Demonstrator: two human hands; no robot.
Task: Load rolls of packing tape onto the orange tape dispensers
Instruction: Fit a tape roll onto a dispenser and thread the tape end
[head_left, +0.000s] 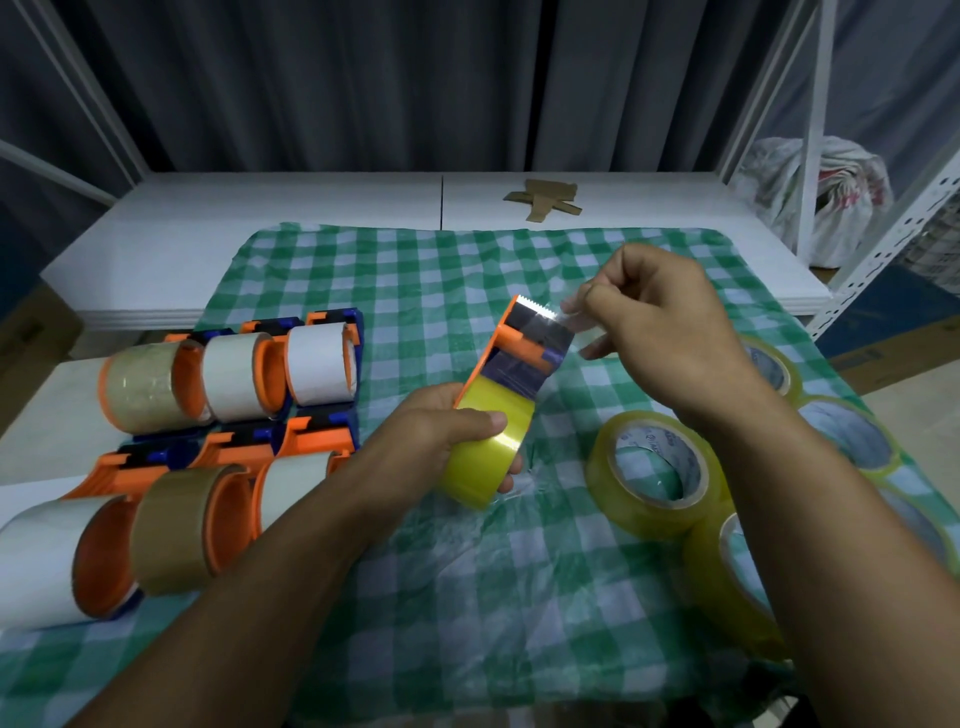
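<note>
Orange dispenser (524, 338) with yellow tape roll (485, 447) gripped by left hand (447, 431); right hand (660, 332) pinches tape end (571, 312) above checked cloth (415, 270).

Left hand (441, 434) and right hand (662, 338) — bare, as are both forearms

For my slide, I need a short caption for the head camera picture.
Left hand holds an orange dispenser loaded with yellow tape; right hand pinches the tape end.
</note>
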